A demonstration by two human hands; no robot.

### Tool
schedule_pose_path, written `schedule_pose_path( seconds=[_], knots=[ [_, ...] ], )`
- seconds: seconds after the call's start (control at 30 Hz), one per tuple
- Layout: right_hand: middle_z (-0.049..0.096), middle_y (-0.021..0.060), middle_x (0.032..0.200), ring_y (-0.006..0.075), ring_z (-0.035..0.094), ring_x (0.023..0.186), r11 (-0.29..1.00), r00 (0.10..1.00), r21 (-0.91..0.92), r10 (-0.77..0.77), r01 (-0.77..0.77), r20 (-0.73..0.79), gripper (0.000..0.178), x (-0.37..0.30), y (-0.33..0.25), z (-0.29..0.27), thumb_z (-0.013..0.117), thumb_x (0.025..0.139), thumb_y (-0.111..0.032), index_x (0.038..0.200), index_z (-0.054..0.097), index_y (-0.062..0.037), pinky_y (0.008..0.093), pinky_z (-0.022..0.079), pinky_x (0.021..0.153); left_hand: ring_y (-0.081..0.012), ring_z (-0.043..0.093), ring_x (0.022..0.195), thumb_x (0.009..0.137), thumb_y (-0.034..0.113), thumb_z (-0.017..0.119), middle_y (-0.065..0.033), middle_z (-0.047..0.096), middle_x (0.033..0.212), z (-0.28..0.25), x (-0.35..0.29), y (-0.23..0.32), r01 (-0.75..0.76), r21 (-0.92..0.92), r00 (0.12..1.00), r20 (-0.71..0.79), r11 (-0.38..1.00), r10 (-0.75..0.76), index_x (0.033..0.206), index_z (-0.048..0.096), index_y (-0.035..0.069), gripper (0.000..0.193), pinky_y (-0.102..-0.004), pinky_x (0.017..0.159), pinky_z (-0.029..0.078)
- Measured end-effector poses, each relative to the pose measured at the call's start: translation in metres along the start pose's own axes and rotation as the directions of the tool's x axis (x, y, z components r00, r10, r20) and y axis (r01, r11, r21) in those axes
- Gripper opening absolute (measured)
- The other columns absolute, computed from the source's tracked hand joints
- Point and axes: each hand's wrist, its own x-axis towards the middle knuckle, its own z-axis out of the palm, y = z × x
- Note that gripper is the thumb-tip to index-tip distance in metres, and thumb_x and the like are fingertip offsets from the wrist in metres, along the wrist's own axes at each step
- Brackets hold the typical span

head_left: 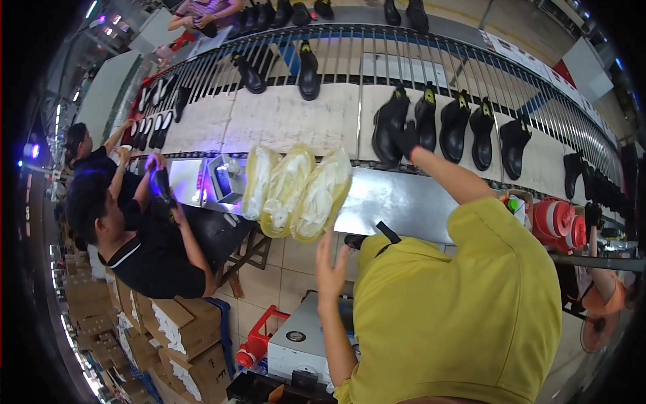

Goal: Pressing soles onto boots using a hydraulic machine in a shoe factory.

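My right hand (pixel 406 140), in a black glove with a red cuff, is on a black ankle boot (pixel 386 131) at the edge of the roller conveyor. It seems to grip the boot's side, though glove and leather blend together. My bare left hand (pixel 330 269) is low in front of me with its fingers stretched up and apart, holding nothing. Just beyond it lie several yellowish, foot-shaped pieces (pixel 286 192) wrapped in clear plastic. A black boot (pixel 426 120) and several more, with yellow pull-tab areas, stand to the right of my right hand.
A metal worktop (pixel 397 205) runs along the conveyor (pixel 296 114). To the left, a co-worker (pixel 145 236) in black handles a dark boot under violet light. Red jugs (pixel 555 225) stand at the right. Cardboard boxes (pixel 192 323) and a grey machine (pixel 303 350) are low at the left.
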Motion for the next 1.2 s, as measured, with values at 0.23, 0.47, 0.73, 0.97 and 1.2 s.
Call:
schedule_pose_path(
  seconds=[0.23, 0.47, 0.73, 0.97, 1.2],
  knots=[
    [0.066, 0.0284, 0.108, 0.0394, 0.063, 0.108, 0.847, 0.955, -0.445, -0.23, 0.291, 0.187, 0.064, 0.074, -0.005, 0.012, 0.063, 0.079, -0.053, 0.118, 0.063, -0.0012, 0.0442, 0.046, 0.093, -0.0208, 0.055, 0.117, 0.099, 0.025, 0.058, -0.0134, 0.058, 0.13, -0.034, -0.089, -0.164, 0.6, -0.259, 0.764, -0.094, 0.757, -0.638, 0.143, 0.044, 0.002, 0.052, -0.0324, 0.098, 0.045],
    [0.058, 0.0203, 0.125, 0.0375, 0.056, 0.114, 0.736, 0.659, -0.355, -0.675, 0.576, -0.332, 0.057, 0.096, -0.113, 0.033, 0.067, 0.088, -0.031, 0.135, 0.049, -0.0052, 0.0429, 0.044, 0.097, -0.01, 0.055, 0.074, 0.097, 0.03, 0.061, -0.0012, 0.063, 0.086, -0.003, -0.156, -0.16, 0.773, -0.343, 0.537, -0.093, 0.533, -0.839, 0.133, 0.054, 0.005, 0.045, -0.0244, 0.064, 0.045],
    [0.054, 0.0254, 0.131, 0.0446, 0.055, 0.117, 0.635, 0.733, -0.366, -0.603, 0.68, 0.315, 0.068, 0.196, -0.209, 0.244, 0.061, 0.089, -0.041, 0.143, 0.038, -0.0071, 0.0483, 0.048, 0.096, -0.0109, 0.06, 0.083, 0.092, 0.035, 0.065, -0.0035, 0.068, 0.096, -0.006, -0.192, -0.241, 0.851, -0.342, 0.374, -0.139, 0.399, -0.917, 0.133, 0.056, 0.003, 0.053, -0.0259, 0.079, 0.05],
    [0.068, 0.0204, 0.089, 0.0314, 0.065, 0.078, 0.895, 0.838, -0.053, -0.392, 0.443, 0.379, 0.062, 0.393, -0.196, 0.354, 0.034, 0.097, -0.059, 0.105, 0.066, -0.0069, 0.0429, 0.049, 0.069, -0.0133, 0.062, 0.098, 0.095, 0.034, 0.063, -0.0077, 0.069, 0.105, 0.02, -0.147, -0.167, 0.786, -0.44, 0.326, -0.304, 0.435, -0.895, 0.133, 0.056, 0.003, 0.05, -0.0269, 0.086, 0.049],
    [0.067, 0.0123, 0.09, 0.0269, 0.063, 0.088, 0.929, 0.835, 0.361, -0.261, 0.081, 0.485, 0.049, 0.377, -0.178, 0.387, 0.032, 0.104, -0.043, 0.105, 0.062, -0.0041, 0.0403, 0.046, 0.077, -0.0142, 0.064, 0.097, 0.097, 0.034, 0.06, -0.0069, 0.069, 0.101, 0.015, -0.158, -0.162, 0.738, -0.532, 0.314, -0.274, 0.415, -0.909, 0.134, 0.056, 0.003, 0.048, -0.0276, 0.086, 0.049]
  ],
)
